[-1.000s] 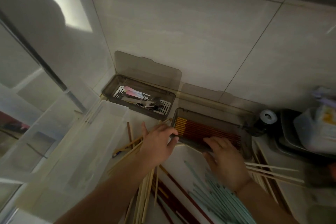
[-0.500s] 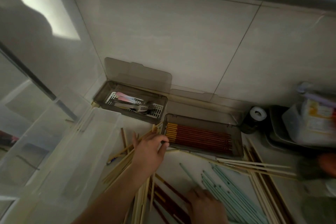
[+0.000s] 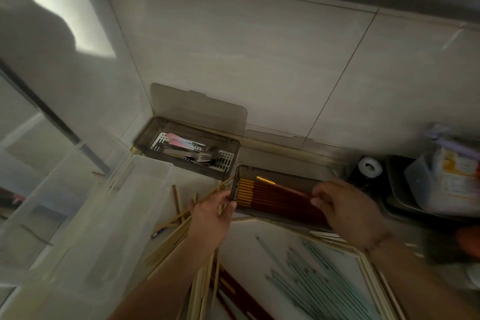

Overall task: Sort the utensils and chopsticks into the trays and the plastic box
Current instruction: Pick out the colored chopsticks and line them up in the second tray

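Now both hands on near tray [image 3: 285, 174] w/ red chopsticks [image 3: 280, 195]: left hand [image 3: 211, 218] gripping end, right hand [image 3: 345, 208] pinching one.

A pale tiled wall [image 3: 259, 60] stands behind the counter [image 3: 259, 236], with thin dark joints between the tiles. On the right, near the wall, a small dark object with a white round top [image 3: 368, 167] stands upright. Further right, a dark basin [image 3: 400, 189] holds a translucent plastic container [image 3: 446, 184] with a yellow printed label.
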The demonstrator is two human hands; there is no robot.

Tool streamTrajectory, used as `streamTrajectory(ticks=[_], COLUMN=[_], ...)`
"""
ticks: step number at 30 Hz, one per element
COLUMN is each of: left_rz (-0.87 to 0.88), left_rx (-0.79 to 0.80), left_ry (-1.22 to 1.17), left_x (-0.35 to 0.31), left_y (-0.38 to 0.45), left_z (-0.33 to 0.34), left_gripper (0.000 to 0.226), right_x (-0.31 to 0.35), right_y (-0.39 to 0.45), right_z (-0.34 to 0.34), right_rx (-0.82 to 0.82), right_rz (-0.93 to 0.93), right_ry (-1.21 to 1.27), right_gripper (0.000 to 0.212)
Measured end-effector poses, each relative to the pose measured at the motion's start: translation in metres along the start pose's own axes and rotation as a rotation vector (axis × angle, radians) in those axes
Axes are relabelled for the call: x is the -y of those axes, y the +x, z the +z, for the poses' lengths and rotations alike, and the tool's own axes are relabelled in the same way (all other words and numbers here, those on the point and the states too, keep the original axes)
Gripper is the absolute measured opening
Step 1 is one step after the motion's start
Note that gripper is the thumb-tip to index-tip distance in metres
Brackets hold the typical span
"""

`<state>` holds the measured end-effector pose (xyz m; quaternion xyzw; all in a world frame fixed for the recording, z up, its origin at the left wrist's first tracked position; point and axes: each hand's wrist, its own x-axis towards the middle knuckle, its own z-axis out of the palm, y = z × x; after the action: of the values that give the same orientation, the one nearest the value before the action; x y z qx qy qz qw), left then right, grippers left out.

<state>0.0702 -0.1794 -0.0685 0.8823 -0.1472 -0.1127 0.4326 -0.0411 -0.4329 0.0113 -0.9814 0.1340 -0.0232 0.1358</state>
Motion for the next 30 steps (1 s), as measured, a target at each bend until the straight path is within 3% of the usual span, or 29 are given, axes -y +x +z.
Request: streamTrajectory(ticks=[7, 16, 22, 27, 30], left_rz=[-0.054, -0.075, 0.022, 0.159, 0.21], left_rx=[0.024, 0.066, 0.059, -0.035, -0.01], left_ry=[0.074, 0.143, 0.153, 0.354, 0.531], left_x=[-0.003, 0.001, 0.006, 0.024, 0.029], left_y=[0.002, 0.007, 0.007, -0.023, -0.055], left_z=[-0.003, -0.005, -0.009, -0.025, -0.03], left_gripper=[0.035, 0.03, 0.025, 0.013, 0.015], right_x=[0.003, 0.005, 0.017, 0.043, 0.066], right_y=[0.053, 0.073, 0.067, 0.007, -0.052], right_z=[0.048, 0.069, 0.059, 0.036, 0.048], right_rx=[0.117, 0.15, 0.13, -0.151, 0.065], right_rz=[-0.097, -0.028, 0.036, -0.097, -0.132], right_ry=[-0.295, -0.471, -0.378, -0.087, -0.02], right_gripper=[0.022, 0.031, 0.036, 0.024, 0.019])
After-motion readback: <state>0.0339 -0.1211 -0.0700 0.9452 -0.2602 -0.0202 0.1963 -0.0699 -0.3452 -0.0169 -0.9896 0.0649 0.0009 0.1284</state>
